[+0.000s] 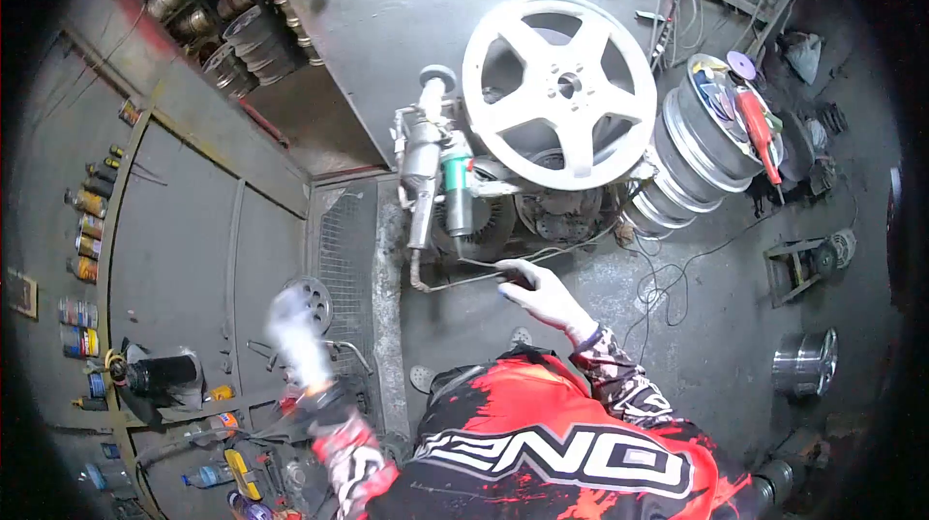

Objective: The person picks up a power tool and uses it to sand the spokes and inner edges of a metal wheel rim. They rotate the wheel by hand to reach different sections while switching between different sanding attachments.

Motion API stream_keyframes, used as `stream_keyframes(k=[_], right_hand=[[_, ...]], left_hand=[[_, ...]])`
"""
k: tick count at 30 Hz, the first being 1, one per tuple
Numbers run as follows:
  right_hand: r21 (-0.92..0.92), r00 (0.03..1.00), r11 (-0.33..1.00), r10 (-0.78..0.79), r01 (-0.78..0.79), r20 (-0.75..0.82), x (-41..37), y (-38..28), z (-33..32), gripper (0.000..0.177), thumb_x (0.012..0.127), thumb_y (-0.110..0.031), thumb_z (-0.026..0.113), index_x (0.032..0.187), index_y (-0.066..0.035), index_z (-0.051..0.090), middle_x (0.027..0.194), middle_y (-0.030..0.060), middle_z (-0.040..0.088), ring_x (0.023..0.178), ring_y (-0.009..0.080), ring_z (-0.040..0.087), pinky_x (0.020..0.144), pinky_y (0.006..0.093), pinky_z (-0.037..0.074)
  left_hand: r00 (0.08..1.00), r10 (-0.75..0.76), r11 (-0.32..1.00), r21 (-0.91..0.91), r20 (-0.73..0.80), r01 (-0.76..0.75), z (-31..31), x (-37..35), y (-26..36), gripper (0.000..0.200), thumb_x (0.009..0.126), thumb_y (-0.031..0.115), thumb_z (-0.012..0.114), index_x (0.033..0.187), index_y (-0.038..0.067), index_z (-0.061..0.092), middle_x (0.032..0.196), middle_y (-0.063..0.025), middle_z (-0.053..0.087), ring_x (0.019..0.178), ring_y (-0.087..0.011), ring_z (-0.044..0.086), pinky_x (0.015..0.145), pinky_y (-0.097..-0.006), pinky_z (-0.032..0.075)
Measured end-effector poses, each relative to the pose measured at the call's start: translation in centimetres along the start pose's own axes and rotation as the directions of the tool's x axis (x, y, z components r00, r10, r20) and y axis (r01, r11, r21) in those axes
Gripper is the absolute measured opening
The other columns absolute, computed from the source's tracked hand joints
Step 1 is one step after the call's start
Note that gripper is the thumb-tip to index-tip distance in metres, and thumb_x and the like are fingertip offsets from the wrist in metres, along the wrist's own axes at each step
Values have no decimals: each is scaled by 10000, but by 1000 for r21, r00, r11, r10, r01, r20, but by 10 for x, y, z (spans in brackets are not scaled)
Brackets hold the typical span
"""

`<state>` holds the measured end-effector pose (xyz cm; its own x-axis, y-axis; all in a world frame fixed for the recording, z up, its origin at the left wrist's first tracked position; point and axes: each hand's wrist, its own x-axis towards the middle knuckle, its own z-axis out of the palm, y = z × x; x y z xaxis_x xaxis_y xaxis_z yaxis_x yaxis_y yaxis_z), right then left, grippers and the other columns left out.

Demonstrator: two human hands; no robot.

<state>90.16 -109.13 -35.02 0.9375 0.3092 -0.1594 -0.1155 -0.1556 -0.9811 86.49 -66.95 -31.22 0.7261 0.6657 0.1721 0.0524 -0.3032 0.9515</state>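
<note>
My right hand [544, 299], in a white glove, is closed, with thumb and fingers curled around a dark patch I cannot make out. Its fingertips are at a thin cable [476, 262] that comes off the lower end of a green and grey power tool [458, 193]. That tool hangs on a metal stand, beside a spray-stained grey tool [421, 152]. Behind them a white five-spoke wheel rim [569, 85] is mounted face up. My left hand [298, 341], also gloved, is smeared by motion, so its fingers do not show; it is near a small grey slotted disc [308, 300].
Stacked rims [692, 172] stand at the right, with a red power tool [757, 128] and discs on top. Loose cable [668, 278] lies on the floor. A chrome rim [805, 363] stands far right. Cans [87, 244] line the left wall, and bottles [208, 475] stand lower left.
</note>
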Motion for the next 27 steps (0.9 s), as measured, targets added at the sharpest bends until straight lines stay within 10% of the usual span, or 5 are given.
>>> stream_keyframes(k=[4,6,10,17,27], right_hand=[[65,961,996,73,-58,-265,-54,7,-73,430,967,-127,696,1376,-31,601,1215,84,697,1092,143,658,946,288,524],[80,931,991,126,-105,-342,-85,19,-104,419,968,-104,684,1370,-18,601,1221,96,693,1069,156,668,922,296,542],[242,742,967,216,-75,-635,-140,37,-140,418,977,-75,653,1385,-8,589,1227,103,683,1020,169,683,858,313,572],[424,505,905,354,27,-788,-171,50,-146,416,991,-140,653,1385,-30,578,1169,97,678,958,162,686,780,317,599],[197,865,973,203,-123,-458,11,-11,-169,473,946,-119,702,1390,-6,587,1220,126,697,1052,157,668,923,310,547]], left_hand=[[882,65,949,244,467,-200,201,-28,26,391,957,253,699,1238,-18,671,1039,-161,737,903,-228,701,825,-351,564],[871,152,909,281,468,-309,263,-37,29,574,895,353,753,1298,-34,620,1094,-228,720,967,-317,707,905,-412,545],[810,-221,734,640,543,-229,328,-23,43,1032,732,567,821,1447,-67,432,1361,-326,569,1212,-466,615,1046,-501,500],[872,-264,672,727,412,-140,371,0,-45,868,653,456,877,1286,-67,594,1157,-268,711,1053,-381,718,928,-459,570],[820,-366,768,641,441,-3,354,-15,-29,800,762,452,805,1320,-32,498,1174,-310,677,1109,-469,662,964,-510,524]])
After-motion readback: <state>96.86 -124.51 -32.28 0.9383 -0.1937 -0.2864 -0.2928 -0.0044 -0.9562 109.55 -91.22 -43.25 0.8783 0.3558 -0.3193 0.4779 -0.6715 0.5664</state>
